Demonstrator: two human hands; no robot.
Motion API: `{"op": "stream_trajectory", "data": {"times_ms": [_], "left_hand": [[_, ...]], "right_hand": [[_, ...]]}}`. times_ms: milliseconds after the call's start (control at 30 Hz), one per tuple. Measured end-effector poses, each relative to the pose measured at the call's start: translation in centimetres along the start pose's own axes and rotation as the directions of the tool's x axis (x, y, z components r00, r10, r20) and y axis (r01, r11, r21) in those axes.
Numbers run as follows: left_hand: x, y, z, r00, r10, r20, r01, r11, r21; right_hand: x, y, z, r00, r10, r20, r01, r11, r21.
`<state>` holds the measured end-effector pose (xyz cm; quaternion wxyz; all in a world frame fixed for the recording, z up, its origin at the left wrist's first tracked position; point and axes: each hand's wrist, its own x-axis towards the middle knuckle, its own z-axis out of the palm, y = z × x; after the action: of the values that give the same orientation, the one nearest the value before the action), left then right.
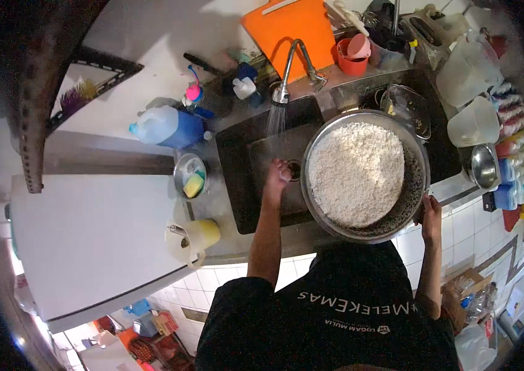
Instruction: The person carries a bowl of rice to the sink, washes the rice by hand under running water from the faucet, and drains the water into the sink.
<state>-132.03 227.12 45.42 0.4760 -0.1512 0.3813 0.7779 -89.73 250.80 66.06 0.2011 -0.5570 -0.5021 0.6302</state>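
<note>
A large metal bowl [422,161] is heaped with white, crumbly, grainy food [357,173]; its exact kind is unclear. My right hand [430,216] grips the bowl's rim at the lower right, its thumb side showing and some fingers hidden. The bowl is held over the right part of the sink, against my shirt front. My left hand [279,174] is over the dark left basin [243,185], just below the water spray, with its fingers curled in. Whatever it may hold is hidden. Water runs from the curved faucet [281,93].
Left of the sink stand a blue jug [169,126], a small bowl with a sponge [193,184] and a pitcher [203,235]. An orange cutting board [293,37] leans behind the faucet. A glass dish [410,111] sits in the right basin; plastic containers [473,122] line the right side.
</note>
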Motion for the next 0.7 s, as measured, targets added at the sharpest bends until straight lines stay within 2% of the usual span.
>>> {"op": "stream_trajectory", "data": {"times_ms": [33,67,133,167,233,267,300,333,367,400,433,500,533,600,633,667,700], "left_hand": [[-0.4,1.4,0.6,0.971,0.0,-0.24,0.021,0.996,0.084],[0.6,2.6,-1.3,0.971,0.004,-0.238,0.021,0.994,0.103],[4.1,5.1,-6.6,0.955,0.175,-0.24,-0.034,0.868,0.496],[3.1,6.9,-4.3,0.956,0.182,-0.232,-0.041,0.86,0.509],[-1.1,10.3,3.8,0.846,0.44,-0.3,-0.159,0.746,0.647],[-1.6,11.9,6.0,0.845,0.448,-0.292,-0.164,0.737,0.656],[-1.3,13.5,8.1,0.859,0.496,-0.131,-0.244,0.62,0.746],[-0.7,14.5,10.1,0.855,0.518,0.036,-0.331,0.49,0.807],[0.0,14.7,11.6,0.712,0.622,0.326,-0.483,0.098,0.87],[0.7,14.7,13.2,0.531,0.587,0.611,-0.548,-0.312,0.776],[1.5,14.9,15.4,0.52,0.589,0.618,-0.553,-0.319,0.769],[1.9,15.1,19.6,0.616,0.416,0.669,-0.417,-0.548,0.725],[0.1,14.0,22.3,0.607,0.416,0.677,-0.424,-0.552,0.718],[-3.4,11.5,27.4,0.838,0.305,0.453,-0.382,-0.265,0.885],[3.6,11.5,22.4,0.748,0.24,0.618,-0.568,-0.25,0.784],[1.4,9.9,24.7,0.741,0.232,0.631,-0.579,-0.254,0.774],[-1.0,8.1,26.7,0.819,0.182,0.544,-0.509,-0.208,0.835]], "right_hand": [[-0.1,0.6,0.2,1.0,0.005,-0.004,-0.005,1.0,0.018],[-0.1,1.2,0.5,1.0,0.004,0.007,-0.005,0.999,0.046],[-0.1,2.0,0.8,1.0,-0.008,0.03,0.004,0.995,0.102],[0.2,2.7,0.6,0.997,0.002,0.071,-0.008,0.996,0.088],[0.8,3.3,1.3,0.997,-0.01,0.07,0.001,0.992,0.123],[0.9,3.4,1.6,0.997,-0.016,0.073,0.006,0.991,0.137],[0.7,2.6,2.0,0.996,0.045,0.076,-0.053,0.993,0.106],[1.0,2.7,2.0,0.996,0.038,0.08,-0.047,0.992,0.116],[1.3,3.1,2.1,0.996,-0.005,0.09,-0.007,0.992,0.127],[1.5,3.3,2.1,0.994,-0.049,0.097,0.035,0.99,0.138],[1.9,3.2,1.8,0.992,-0.012,0.125,-0.003,0.993,0.119],[3.7,4.9,2.2,0.987,-0.024,0.158,0.005,0.992,0.124],[4.4,5.4,1.9,0.982,-0.033,0.188,0.008,0.991,0.13],[4.1,3.6,2.8,0.986,-0.036,0.161,0.009,0.986,0.167],[3.9,2.9,3.0,0.983,-0.086,0.161,0.064,0.988,0.141],[3.9,2.6,2.9,0.978,-0.136,0.159,0.118,0.986,0.115],[5.0,3.6,3.0,0.983,-0.08,0.163,0.054,0.986,0.157]]}}
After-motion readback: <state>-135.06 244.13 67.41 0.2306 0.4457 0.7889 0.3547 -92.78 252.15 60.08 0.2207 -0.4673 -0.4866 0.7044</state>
